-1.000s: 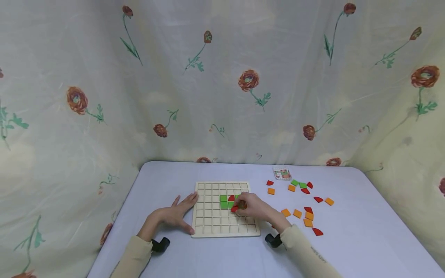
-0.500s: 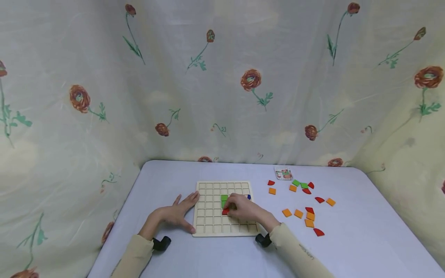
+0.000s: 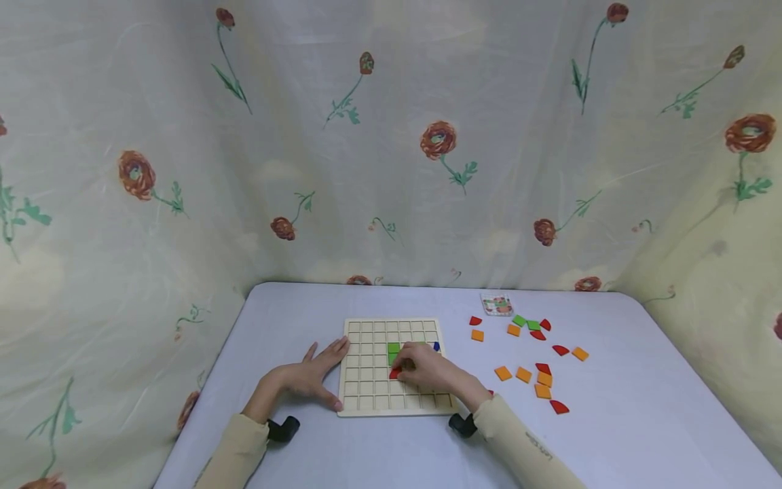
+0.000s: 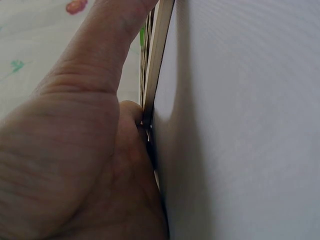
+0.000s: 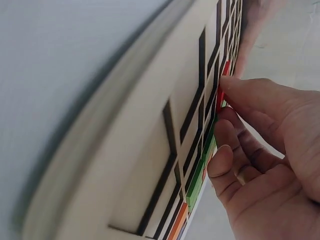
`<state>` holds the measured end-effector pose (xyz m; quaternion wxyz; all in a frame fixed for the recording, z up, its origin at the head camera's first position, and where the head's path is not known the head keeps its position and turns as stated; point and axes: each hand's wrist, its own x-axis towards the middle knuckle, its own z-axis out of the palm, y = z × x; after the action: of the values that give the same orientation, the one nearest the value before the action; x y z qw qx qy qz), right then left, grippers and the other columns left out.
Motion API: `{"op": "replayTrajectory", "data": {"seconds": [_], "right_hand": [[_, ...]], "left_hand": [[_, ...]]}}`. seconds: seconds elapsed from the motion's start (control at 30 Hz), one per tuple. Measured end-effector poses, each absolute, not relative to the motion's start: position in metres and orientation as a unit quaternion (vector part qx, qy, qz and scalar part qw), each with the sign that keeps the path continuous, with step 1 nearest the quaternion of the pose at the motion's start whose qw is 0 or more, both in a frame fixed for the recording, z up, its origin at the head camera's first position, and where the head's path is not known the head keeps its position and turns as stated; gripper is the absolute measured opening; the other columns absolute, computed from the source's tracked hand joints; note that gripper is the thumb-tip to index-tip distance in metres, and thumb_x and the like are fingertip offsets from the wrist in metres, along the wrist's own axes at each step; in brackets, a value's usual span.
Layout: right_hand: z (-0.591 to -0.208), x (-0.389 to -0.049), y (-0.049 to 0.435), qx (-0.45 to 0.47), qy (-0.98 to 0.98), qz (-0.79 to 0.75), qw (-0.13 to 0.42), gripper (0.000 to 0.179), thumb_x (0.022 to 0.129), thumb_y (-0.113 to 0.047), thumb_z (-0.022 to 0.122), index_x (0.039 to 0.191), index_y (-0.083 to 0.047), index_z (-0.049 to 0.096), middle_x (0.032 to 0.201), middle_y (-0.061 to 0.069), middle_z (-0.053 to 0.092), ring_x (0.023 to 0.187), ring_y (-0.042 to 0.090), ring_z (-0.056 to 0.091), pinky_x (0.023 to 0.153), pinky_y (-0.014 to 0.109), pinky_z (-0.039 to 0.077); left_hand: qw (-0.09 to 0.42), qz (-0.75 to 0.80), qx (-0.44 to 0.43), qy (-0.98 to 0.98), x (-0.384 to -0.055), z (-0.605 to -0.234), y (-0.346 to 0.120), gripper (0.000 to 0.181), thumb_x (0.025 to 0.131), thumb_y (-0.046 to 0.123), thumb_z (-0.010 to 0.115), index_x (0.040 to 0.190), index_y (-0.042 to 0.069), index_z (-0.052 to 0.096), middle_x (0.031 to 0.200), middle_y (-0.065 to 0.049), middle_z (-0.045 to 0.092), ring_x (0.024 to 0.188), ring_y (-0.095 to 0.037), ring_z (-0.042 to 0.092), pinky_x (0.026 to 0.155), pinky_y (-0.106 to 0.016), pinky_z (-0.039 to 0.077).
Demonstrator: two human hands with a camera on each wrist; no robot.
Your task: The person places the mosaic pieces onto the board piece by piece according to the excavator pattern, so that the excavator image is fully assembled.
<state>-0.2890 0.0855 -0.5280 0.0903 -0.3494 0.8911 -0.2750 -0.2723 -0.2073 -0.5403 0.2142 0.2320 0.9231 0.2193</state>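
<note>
A pale wooden grid board [image 3: 365,405] lies on the table, divided into square cells. Thumb and fingertips of my spread left hand [image 3: 305,377] rest along its left edge. My right hand [image 3: 427,367] reaches over the board, its thumb and fingertips pinching a red quarter-circle tile [image 3: 394,374] at a cell just below the green tiles [image 3: 393,348]. In the right wrist view the red tile [image 5: 220,92] stands out under the thumb tip, with a green tile [image 5: 194,189] and an orange tile [image 5: 177,221] in nearer cells. Other tiles on the board are hidden behind this hand.
A small blue piece [image 3: 436,346] sits near the board's right side. Loose orange tiles [image 3: 523,375], red quarter-circles [image 3: 559,407] and green tiles [image 3: 533,325] are scattered to the right. A printed card [image 3: 497,305] lies at the back. A floral curtain [image 3: 379,170] hangs behind the table.
My right hand has carried the red tile leftward across the board to below the green tiles, uncovering the blue piece. It barely moves over the last half second. The left hand stays put.
</note>
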Motion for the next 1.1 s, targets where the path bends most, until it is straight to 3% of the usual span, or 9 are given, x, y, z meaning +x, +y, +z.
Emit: {"op": "replayTrajectory", "data": {"seconds": [0.27, 0.63, 0.83, 1.1], "right_hand": [[-0.52, -0.295, 0.102, -0.326, 0.889, -0.308, 0.098, 0.017, 0.087, -0.017, 0.072, 0.103, -0.014, 0.071, 0.099, -0.004, 0.065, 0.085, 0.009, 0.056, 0.074, 0.023, 0.05], [-0.51, -0.333, 0.18, -0.167, 0.915, -0.364, 0.048, 0.028, 0.085, -0.017, 0.073, 0.109, -0.007, 0.061, 0.104, 0.009, 0.063, 0.089, 0.02, 0.052, 0.074, 0.03, 0.045], [-0.519, -0.348, 0.218, -0.129, 0.924, -0.356, 0.06, 0.034, 0.086, -0.015, 0.07, 0.116, -0.002, 0.059, 0.109, 0.014, 0.061, 0.091, 0.024, 0.052, 0.075, 0.03, 0.048], [-0.54, -0.358, 0.233, -0.07, 0.935, -0.336, 0.09, 0.033, 0.087, -0.02, 0.071, 0.115, -0.006, 0.059, 0.101, 0.008, 0.06, 0.089, 0.021, 0.052, 0.073, 0.026, 0.049]], "left_hand": [[0.211, 0.215, 0.237, 0.924, -0.273, -0.541, -0.206, 0.128, 0.065, 0.063, 0.078, 0.156, 0.011, 0.004, 0.164, -0.002, -0.006, 0.152, -0.022, -0.005, 0.119, -0.056, -0.009], [0.214, 0.216, 0.23, 0.924, -0.272, -0.537, -0.207, 0.127, 0.066, 0.061, 0.079, 0.156, 0.012, 0.004, 0.164, -0.002, -0.005, 0.151, -0.022, -0.005, 0.119, -0.055, -0.01], [0.217, 0.219, 0.23, 0.923, -0.271, -0.539, -0.208, 0.128, 0.065, 0.063, 0.079, 0.156, 0.011, 0.004, 0.164, -0.002, -0.006, 0.151, -0.022, -0.005, 0.119, -0.055, -0.01], [0.219, 0.218, 0.23, 0.923, -0.271, -0.541, -0.209, 0.128, 0.065, 0.064, 0.078, 0.156, 0.013, 0.003, 0.164, 0.0, -0.006, 0.151, -0.021, -0.006, 0.119, -0.055, -0.01]]}}
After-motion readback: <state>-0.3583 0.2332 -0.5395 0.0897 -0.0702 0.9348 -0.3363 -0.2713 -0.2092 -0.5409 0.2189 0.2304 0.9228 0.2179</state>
